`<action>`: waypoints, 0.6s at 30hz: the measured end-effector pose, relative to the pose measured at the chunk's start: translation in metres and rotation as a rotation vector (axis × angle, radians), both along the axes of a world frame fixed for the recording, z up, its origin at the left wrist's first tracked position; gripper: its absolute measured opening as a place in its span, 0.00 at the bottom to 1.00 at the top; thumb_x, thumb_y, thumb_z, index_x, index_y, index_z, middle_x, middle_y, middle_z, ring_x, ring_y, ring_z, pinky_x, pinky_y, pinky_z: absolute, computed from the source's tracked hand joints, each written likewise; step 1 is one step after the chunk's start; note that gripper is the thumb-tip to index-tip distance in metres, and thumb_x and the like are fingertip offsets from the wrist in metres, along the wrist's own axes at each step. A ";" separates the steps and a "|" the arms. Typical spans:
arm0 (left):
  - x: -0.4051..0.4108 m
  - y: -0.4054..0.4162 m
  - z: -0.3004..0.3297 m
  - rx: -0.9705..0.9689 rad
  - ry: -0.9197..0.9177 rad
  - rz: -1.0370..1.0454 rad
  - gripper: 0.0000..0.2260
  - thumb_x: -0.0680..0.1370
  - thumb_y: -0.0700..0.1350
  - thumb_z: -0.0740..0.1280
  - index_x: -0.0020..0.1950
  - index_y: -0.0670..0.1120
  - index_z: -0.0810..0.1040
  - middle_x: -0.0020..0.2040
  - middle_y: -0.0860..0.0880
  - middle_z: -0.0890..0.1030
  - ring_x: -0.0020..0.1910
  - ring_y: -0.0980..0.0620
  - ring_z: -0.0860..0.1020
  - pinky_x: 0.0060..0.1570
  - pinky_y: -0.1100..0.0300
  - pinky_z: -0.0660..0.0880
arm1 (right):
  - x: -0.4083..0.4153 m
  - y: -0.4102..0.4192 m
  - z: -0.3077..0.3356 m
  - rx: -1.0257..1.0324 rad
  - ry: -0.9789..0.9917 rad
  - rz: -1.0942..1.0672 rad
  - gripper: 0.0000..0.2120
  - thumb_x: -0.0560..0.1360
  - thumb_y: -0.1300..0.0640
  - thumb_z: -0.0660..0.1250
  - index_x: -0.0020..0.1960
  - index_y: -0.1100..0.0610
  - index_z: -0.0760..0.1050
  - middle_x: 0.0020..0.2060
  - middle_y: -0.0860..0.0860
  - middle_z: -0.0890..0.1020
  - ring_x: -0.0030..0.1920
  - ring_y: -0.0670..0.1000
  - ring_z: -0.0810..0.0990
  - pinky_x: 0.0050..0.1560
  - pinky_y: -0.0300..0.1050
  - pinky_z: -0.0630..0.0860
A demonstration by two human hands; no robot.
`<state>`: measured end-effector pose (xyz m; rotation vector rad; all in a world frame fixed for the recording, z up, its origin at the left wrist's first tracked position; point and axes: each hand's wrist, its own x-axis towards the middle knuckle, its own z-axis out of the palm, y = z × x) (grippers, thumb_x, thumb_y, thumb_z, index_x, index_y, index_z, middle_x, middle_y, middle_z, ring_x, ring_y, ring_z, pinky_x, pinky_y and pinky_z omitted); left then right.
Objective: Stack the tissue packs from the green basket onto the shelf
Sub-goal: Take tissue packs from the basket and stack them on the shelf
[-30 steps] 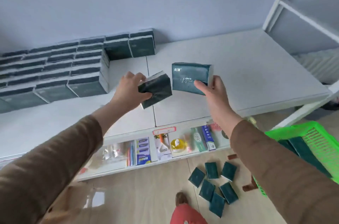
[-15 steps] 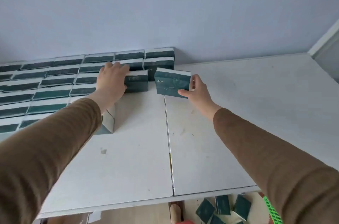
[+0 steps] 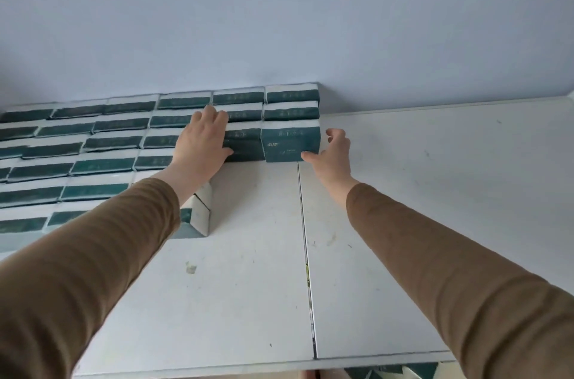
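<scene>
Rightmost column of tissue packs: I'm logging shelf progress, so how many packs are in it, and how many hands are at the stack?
Tissue packs in that column: 3
Hands: 2, left hand and right hand
Total: 5

Plain wall and a bit of floor

A pale blue-grey wall (image 3: 279,12) fills the upper half of the view, bare and evenly lit. At the upper right edge a sliver of white frame (image 3: 571,95) shows against it. Along the bottom edge, a narrow strip of floor (image 3: 306,375) shows, too cropped and blurred to make out clearly.
</scene>
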<state>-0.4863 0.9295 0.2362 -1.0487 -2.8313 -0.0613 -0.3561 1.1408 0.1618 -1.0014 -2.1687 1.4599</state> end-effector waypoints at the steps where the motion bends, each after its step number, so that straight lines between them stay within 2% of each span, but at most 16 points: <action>1: 0.007 -0.001 0.002 0.004 0.016 -0.015 0.24 0.72 0.47 0.75 0.62 0.43 0.68 0.60 0.43 0.70 0.56 0.42 0.71 0.54 0.47 0.76 | 0.009 -0.001 0.002 0.019 -0.011 0.005 0.33 0.69 0.56 0.76 0.68 0.57 0.64 0.62 0.54 0.68 0.57 0.53 0.74 0.62 0.48 0.74; 5: 0.061 0.000 0.010 0.018 0.033 -0.117 0.22 0.74 0.46 0.71 0.65 0.45 0.69 0.61 0.46 0.73 0.59 0.44 0.70 0.57 0.49 0.73 | 0.067 -0.009 0.021 0.105 -0.008 0.024 0.29 0.72 0.54 0.73 0.68 0.55 0.65 0.63 0.53 0.68 0.62 0.55 0.73 0.65 0.53 0.73; 8: 0.121 0.006 0.009 0.053 0.010 -0.225 0.24 0.75 0.49 0.70 0.69 0.46 0.69 0.63 0.47 0.74 0.63 0.44 0.70 0.62 0.48 0.71 | 0.138 -0.025 0.034 0.222 0.010 0.009 0.26 0.73 0.54 0.71 0.68 0.55 0.67 0.63 0.52 0.69 0.62 0.54 0.73 0.64 0.52 0.72; 13: 0.246 0.019 -0.002 0.151 -0.034 -0.424 0.23 0.75 0.50 0.71 0.68 0.46 0.71 0.64 0.46 0.74 0.65 0.43 0.69 0.64 0.46 0.69 | 0.288 -0.061 0.030 0.442 -0.018 -0.043 0.18 0.74 0.56 0.68 0.63 0.55 0.71 0.60 0.51 0.74 0.59 0.54 0.73 0.60 0.50 0.72; 18: 0.359 0.047 -0.016 0.180 -0.055 -0.658 0.21 0.74 0.48 0.72 0.65 0.47 0.74 0.63 0.47 0.75 0.64 0.42 0.70 0.61 0.47 0.70 | 0.423 -0.072 0.006 0.485 -0.111 -0.163 0.13 0.75 0.58 0.66 0.59 0.54 0.74 0.54 0.49 0.76 0.54 0.51 0.72 0.57 0.49 0.71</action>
